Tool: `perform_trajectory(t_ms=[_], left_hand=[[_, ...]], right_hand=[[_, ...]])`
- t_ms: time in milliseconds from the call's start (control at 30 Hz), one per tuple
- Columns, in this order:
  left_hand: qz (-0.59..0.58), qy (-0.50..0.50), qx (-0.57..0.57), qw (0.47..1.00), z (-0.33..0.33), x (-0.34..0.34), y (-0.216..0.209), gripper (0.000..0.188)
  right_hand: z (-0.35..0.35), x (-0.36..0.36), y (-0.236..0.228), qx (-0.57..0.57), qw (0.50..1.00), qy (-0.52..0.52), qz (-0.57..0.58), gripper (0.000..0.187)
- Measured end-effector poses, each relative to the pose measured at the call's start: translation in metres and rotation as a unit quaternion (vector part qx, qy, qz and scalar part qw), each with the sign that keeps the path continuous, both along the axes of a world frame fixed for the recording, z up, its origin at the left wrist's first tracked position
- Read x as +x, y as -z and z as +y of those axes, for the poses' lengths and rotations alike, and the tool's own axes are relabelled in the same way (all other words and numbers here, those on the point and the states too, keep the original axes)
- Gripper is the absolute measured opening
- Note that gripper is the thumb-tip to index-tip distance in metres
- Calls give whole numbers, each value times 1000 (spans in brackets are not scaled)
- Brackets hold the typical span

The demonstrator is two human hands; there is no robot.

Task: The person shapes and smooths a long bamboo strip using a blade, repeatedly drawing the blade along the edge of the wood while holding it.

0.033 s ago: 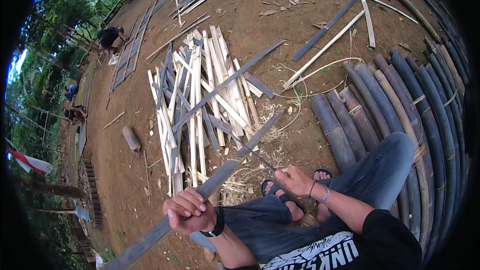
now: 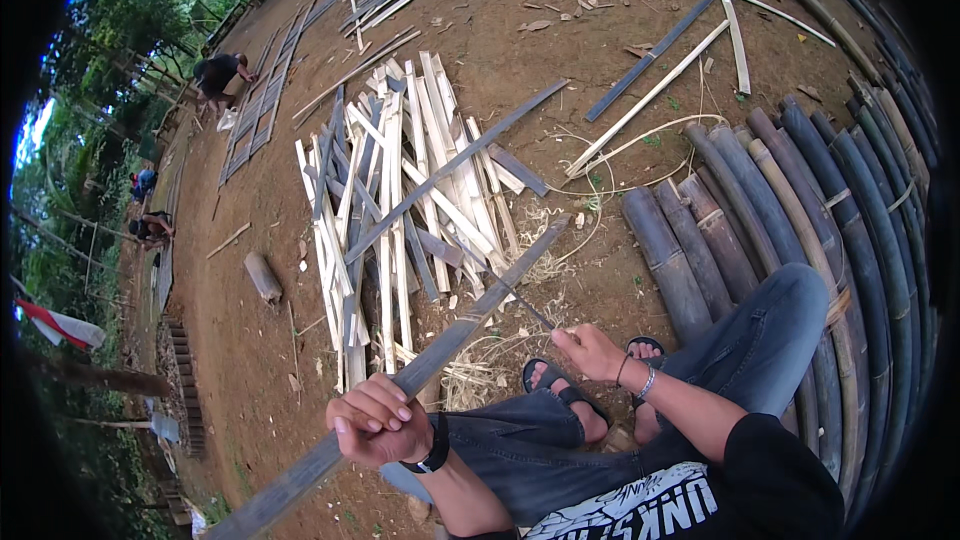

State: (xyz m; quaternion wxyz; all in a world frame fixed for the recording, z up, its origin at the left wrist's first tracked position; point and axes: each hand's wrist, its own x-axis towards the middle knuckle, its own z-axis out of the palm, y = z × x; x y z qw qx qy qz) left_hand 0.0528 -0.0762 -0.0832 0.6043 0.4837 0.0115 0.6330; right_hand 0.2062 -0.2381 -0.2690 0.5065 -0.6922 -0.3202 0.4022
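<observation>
My left hand [image 2: 375, 420] is closed around a long dark bamboo strip [image 2: 445, 345], which slants from the lower left up toward the middle. My right hand [image 2: 590, 352] grips a long-bladed knife [image 2: 527, 307], its handle mostly hidden in the fingers. The thin dark blade crosses the strip toward its far end and points up to the left; whether the edge touches the strip, I cannot tell. Pale fibre shavings [image 2: 470, 375] lie on the ground beneath the strip. My jeans-covered knee is bent at the right.
A pile of split bamboo strips [image 2: 400, 150] lies ahead. Thick bamboo poles [image 2: 690, 250] are stacked along my right. Loose strips [image 2: 650, 95] lie farther off on the dirt. At the far left a person [image 2: 218, 75] bends beside a bamboo frame [image 2: 265, 105]; a short bamboo piece [image 2: 262, 277] lies nearer.
My right hand has shifted slightly away from me with the knife, and the blade sits a little farther along over the strip. The left hand and strip have stayed put.
</observation>
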Motion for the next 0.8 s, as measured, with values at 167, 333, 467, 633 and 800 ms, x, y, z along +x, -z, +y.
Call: perform_trajectory(t_ms=[167, 333, 467, 633, 800], left_hand=[[5, -5, 11, 1000, -4, 0, -3, 34], [6, -9, 5, 1000, -1, 1, 0, 34], [21, -20, 41, 999, -9, 1, -3, 33], [3, -19, 7, 1000, -11, 6, -3, 33], [19, -20, 36, 999, -11, 3, -2, 33]], right_hand=[[3, -1, -18, -47, 998, 2, 34, 71], [0, 5, -25, -5, 1000, 14, 0, 68], [-8, -1, -30, -60, 998, -3, 35, 65], [-6, -8, 3, -58, 996, 33, 51, 63], [-4, -29, -39, 79, 996, 38, 31, 69]])
